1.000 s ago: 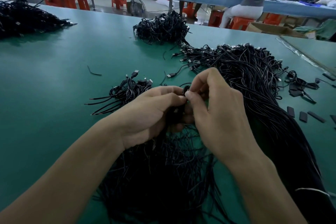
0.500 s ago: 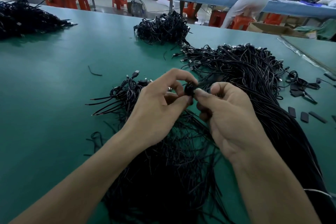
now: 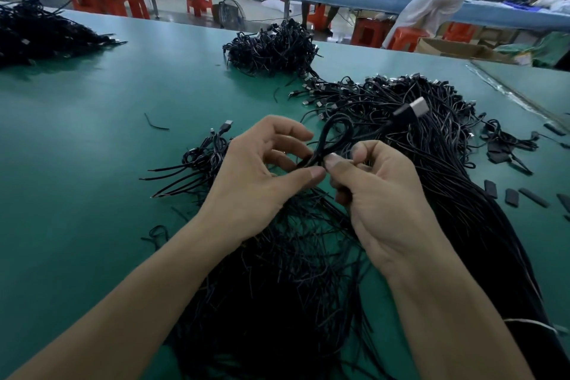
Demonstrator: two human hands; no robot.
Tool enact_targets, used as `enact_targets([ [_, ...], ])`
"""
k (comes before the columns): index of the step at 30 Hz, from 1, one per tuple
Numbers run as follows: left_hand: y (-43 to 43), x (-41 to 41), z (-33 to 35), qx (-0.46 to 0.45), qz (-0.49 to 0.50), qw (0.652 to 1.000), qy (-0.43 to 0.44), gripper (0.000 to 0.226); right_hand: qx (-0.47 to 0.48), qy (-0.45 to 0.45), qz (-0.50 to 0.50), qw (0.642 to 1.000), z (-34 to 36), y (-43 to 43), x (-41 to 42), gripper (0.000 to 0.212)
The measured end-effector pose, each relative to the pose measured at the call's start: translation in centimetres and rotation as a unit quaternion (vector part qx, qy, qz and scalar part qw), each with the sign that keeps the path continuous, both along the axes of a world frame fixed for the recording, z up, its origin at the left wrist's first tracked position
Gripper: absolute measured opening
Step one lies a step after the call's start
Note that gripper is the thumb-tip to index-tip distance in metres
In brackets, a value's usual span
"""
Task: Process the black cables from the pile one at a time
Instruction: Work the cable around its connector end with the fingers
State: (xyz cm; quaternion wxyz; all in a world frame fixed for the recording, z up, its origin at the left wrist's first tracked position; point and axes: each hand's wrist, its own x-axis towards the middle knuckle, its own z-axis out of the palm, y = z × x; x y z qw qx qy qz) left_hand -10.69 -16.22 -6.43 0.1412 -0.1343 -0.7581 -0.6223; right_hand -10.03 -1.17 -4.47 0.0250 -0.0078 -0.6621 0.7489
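Note:
One black cable (image 3: 336, 139) forms a loop above the table, its silver USB plug (image 3: 416, 107) sticking up to the right. My left hand (image 3: 262, 176) pinches the base of the loop between thumb and fingers. My right hand (image 3: 379, 194) pinches the same cable right beside it, thumb on top. Beneath both hands lies the big pile of straight black cables (image 3: 431, 163), spreading toward me. A small bundle of looped cables (image 3: 203, 160) sits just left of my left hand.
The green table (image 3: 92, 139) also bears a coiled heap of cables (image 3: 271, 49) at the back and another heap (image 3: 40, 34) at far left. Short black sleeve pieces (image 3: 512, 196) lie at right. A person stands behind, among red stools (image 3: 404, 38).
The hands have moved slightly apart and the cable has been drawn into an open loop, with its USB plug now raised at the right. The person behind has stood up.

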Motion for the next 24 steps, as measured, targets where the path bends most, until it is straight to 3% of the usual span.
enact_targets([
  [5, -0.1, 0.0, 0.0, 0.026, 0.047, 0.999, -0.006, 0.025, -0.014, 0.025, 0.012, 1.000, -0.1, 0.1, -0.1, 0.034],
  [11, 0.3, 0.5, 1.0, 0.086, -0.006, 0.993, -0.080, 0.009, 0.096, 0.116, 0.064, 0.987, 0.3, 0.6, -0.1, 0.034],
  [15, 0.3, 0.6, 1.5, 0.121, -0.019, 0.981, -0.148, 0.038, 0.234, 0.169, 0.024, 0.957, -0.1, 0.7, 0.0, 0.031],
  [17, 0.2, 0.7, 1.6, 0.138, -0.031, 0.977, -0.160, 0.032, 0.245, 0.178, 0.014, 0.953, -0.1, 0.6, 0.0, 0.031],
  [20, 0.5, 0.8, 1.5, 0.166, -0.044, 0.976, -0.134, 0.015, 0.239, 0.159, 0.030, 0.957, -0.1, 0.5, 0.0, 0.026],
  [24, 0.8, 0.9, 1.2, 0.170, -0.040, 0.984, -0.044, 0.031, 0.229, 0.129, 0.045, 0.964, -0.4, 0.6, 0.0, 0.031],
])
